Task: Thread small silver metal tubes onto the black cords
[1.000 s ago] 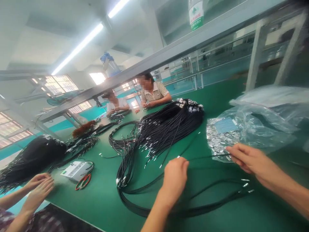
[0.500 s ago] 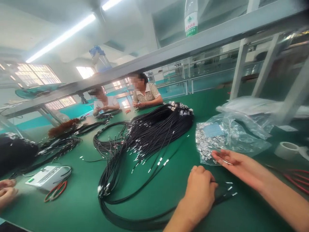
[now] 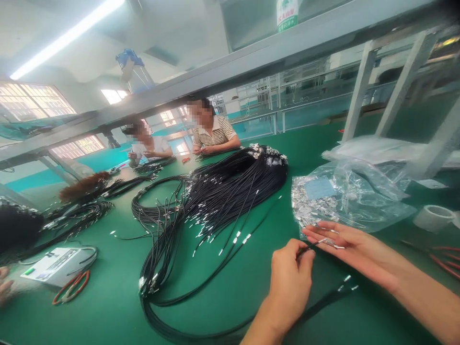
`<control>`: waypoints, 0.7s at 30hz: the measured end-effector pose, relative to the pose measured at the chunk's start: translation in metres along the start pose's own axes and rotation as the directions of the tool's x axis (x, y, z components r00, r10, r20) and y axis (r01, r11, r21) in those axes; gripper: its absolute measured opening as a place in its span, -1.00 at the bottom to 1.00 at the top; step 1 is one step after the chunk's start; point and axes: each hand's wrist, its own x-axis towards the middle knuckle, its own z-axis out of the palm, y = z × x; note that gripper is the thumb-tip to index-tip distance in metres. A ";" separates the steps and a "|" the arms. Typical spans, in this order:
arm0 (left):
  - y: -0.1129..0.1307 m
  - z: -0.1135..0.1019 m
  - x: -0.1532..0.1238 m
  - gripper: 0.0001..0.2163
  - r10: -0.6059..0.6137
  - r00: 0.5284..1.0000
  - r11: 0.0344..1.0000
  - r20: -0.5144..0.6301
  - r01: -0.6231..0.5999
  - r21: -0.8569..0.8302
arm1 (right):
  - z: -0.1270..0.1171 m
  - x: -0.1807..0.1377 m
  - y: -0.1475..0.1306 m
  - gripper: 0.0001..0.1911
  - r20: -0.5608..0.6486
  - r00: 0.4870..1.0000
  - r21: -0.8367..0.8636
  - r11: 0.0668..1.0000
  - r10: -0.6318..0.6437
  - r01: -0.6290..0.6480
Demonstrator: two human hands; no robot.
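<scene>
My left hand [image 3: 289,275], low in the head view right of centre, pinches a black wire [image 3: 311,247] near its end. The wire's tip points at my right hand [image 3: 366,254], which lies palm up with its fingers stretched. Small silver metal connectors [image 3: 332,244] rest on those fingers; whether the wire tip touches one I cannot tell. Just beyond the fingertips is a clear plastic bag [image 3: 377,208] of similar metal pieces, with a blue label [image 3: 319,189]. Other wire ends with white tips [image 3: 348,282] stick out below my hands.
A large bundle of black wires [image 3: 237,187] spreads over the green table [image 3: 201,268]. Left are a white box [image 3: 52,266], a red-orange cable [image 3: 72,287] and another person's hand [image 3: 5,282]. Right is a white tape roll [image 3: 433,218]. Two people sit opposite, under a grey shelf beam [image 3: 223,81].
My left hand has risen slightly and brought a wire end up to my right hand. The right hand has turned more palm up, showing the connectors. The view has shifted slightly.
</scene>
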 end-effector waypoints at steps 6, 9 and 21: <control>0.004 0.005 -0.001 -0.75 0.132 0.991 0.989 0.011 -0.133 0.063 | 0.021 -0.012 0.005 -0.64 0.034 0.996 -0.128 0.988 0.086 -0.081; 0.003 0.007 -0.002 -0.74 0.166 0.986 0.982 0.014 -0.166 0.086 | 0.030 -0.017 0.007 -0.66 0.036 0.993 -0.127 0.986 0.113 -0.108; 0.000 0.003 0.004 -0.89 -0.060 0.997 0.986 -0.038 0.054 -0.156 | 0.021 -0.009 0.015 -0.74 0.085 0.993 -0.158 0.986 0.075 -0.061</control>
